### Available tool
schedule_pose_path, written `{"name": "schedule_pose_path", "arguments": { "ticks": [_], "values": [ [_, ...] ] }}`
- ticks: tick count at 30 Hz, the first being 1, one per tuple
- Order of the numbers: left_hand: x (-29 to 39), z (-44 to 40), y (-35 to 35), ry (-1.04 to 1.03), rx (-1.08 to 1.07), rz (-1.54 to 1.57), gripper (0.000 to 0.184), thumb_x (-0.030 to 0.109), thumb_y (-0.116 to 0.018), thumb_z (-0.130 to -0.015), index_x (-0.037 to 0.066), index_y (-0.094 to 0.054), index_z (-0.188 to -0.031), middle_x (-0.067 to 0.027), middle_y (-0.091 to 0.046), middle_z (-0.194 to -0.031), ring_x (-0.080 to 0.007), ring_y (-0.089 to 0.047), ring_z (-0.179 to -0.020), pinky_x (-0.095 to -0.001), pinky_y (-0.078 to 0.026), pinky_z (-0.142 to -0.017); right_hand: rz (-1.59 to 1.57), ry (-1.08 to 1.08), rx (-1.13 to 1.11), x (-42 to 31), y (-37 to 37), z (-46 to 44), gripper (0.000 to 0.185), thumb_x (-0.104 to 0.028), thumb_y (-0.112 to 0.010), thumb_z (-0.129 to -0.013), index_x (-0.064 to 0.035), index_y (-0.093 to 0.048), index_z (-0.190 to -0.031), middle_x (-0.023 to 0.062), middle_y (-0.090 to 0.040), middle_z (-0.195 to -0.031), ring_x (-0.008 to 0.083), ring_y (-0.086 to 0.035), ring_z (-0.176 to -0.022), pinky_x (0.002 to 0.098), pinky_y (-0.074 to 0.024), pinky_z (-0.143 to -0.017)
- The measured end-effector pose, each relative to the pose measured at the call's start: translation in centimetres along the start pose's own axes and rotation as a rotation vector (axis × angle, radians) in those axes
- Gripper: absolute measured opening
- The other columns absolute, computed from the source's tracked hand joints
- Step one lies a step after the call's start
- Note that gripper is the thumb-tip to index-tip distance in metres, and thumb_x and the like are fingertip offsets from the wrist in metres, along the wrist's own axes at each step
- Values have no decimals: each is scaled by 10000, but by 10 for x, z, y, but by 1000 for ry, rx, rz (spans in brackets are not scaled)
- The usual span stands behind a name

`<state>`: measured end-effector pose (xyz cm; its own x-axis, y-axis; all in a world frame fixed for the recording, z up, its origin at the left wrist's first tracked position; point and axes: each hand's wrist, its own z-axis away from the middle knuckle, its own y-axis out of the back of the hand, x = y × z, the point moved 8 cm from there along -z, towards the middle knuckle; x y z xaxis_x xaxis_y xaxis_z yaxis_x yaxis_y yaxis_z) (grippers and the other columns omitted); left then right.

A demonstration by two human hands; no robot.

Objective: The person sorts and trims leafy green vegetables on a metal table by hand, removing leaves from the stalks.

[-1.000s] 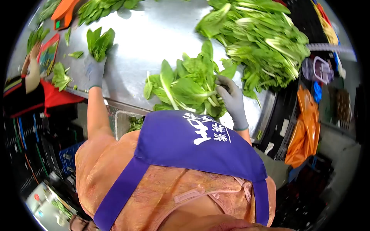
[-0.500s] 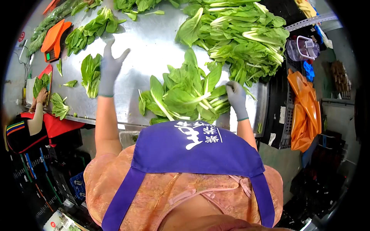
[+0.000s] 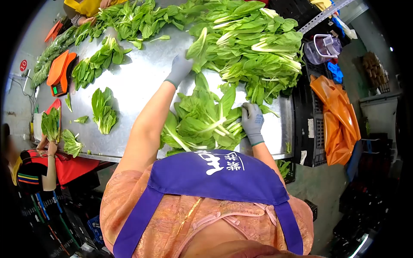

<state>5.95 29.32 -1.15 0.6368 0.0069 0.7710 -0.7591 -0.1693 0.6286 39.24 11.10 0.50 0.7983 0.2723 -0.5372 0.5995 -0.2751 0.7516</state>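
Note:
My left hand (image 3: 181, 69), in a grey glove, reaches across the metal table (image 3: 142, 79) to the left edge of a large heap of leafy greens (image 3: 254, 47). Its fingertips are partly hidden near a leaf, so its grip is unclear. Close to my body lies a looser pile of greens (image 3: 202, 122). My right hand (image 3: 252, 119), also gloved, is closed at the right side of that pile, by the pale stems; what its curled fingers hold is too small to make out. A small bunch (image 3: 103, 111) lies by itself on the left part of the table.
Orange scales (image 3: 58, 73) stand at the left, near bagged greens (image 3: 47, 60). A co-worker's hands (image 3: 50, 146) hold a bunch at the lower left; another co-worker's hands (image 3: 88, 19) are at the far edge. At right are a clear jug (image 3: 320, 49) and orange plastic (image 3: 335, 120).
My left hand has let go of the small bunch, now lying on the table, and moved right to the large heap. My right hand stays beside the near pile. The view has shifted.

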Motion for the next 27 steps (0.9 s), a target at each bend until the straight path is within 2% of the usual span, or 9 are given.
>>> {"name": "schedule_pose_path", "arguments": {
  "ticks": [8, 11, 14, 16, 20, 22, 25, 26, 27],
  "values": [
    [7, 81, 69, 150, -131, 757, 371, 58, -588, -852, -59, -623, -1203, -69, -690, -1035, -118, -628, -896, -259, -511, -806, -60, -54, -91, 5, -4, -3, 157, -124, -657, -847, -87, -671, -999, 127, -656, -924, 318, -638, -816, 396, -507, -736],
    [28, 119, 98, 238, -221, 894, 397, 37, -588, -860, -74, -588, -1241, -90, -679, -1088, -133, -642, -920, -251, -514, -824, -269, -201, -238, 15, -6, -11, 281, -121, -664, -848, -39, -648, -1116, 151, -663, -998, 276, -657, -826, 366, -522, -751],
    [56, 150, 117, 246, -366, 876, 432, 45, -597, -853, -80, -565, -1265, -96, -671, -1110, -136, -639, -950, -250, -508, -851, -148, -44, -231, -42, 28, -37, 380, -76, -663, -864, -19, -604, -1236, 147, -641, -1118, 228, -642, -943, 310, -531, -754],
    [75, 165, 118, 208, -489, 840, 436, 53, -599, -852, -80, -566, -1265, -94, -672, -1107, -135, -633, -973, -257, -504, -867, -267, 147, -65, -94, 53, -54, 396, -34, -661, -842, -45, -610, -1234, 139, -618, -1184, 260, -625, -1009, 332, -541, -763],
    [100, 176, 101, 98, -717, 740, 473, 116, -611, -873, -74, -540, -1300, -99, -659, -1156, -154, -628, -1005, -274, -496, -904, -217, 420, -216, -152, 50, -66, 426, -64, -680, -799, -104, -626, -1220, 132, -629, -1171, 336, -609, -1064, 384, -501, -906],
    [107, 176, 98, 120, -634, 1035, 490, 192, -603, -913, -59, -513, -1324, -123, -639, -1207, -173, -629, -1032, -302, -502, -920, -239, 423, -307, -146, 33, -63, 395, -70, -697, -806, -69, -627, -1195, 99, -675, -1037, 278, -650, -948, 356, -518, -832],
    [98, 166, 94, 152, -443, 1566, 505, 293, -559, -970, -37, -480, -1345, -154, -610, -1254, -206, -625, -1070, -347, -515, -926, -816, -200, -566, -112, 11, -52, 338, -112, -714, -852, -13, -618, -1161, 54, -665, -869, 182, -640, -802, 305, -513, -738],
    [88, 159, 91, 161, -367, 1753, 510, 325, -539, -988, -30, -471, -1348, -164, -601, -1265, -218, -623, -1081, -363, -520, -925, -920, -275, -583, -107, 8, -48, 326, -128, -711, -869, 2, -614, -1152, 47, -653, -852, 157, -624, -781, 291, -507, -720],
    [84, 156, 88, 35, -480, 1758, 510, 400, -433, -1029, -9, -479, -1331, -136, -595, -1221, -245, -616, -1057, -395, -520, -923, -1023, -353, -596, -99, 4, -42, 318, -144, -707, -886, 16, -611, -1144, 41, -641, -835, 133, -609, -760, 278, -501, -702]
  ]
}}
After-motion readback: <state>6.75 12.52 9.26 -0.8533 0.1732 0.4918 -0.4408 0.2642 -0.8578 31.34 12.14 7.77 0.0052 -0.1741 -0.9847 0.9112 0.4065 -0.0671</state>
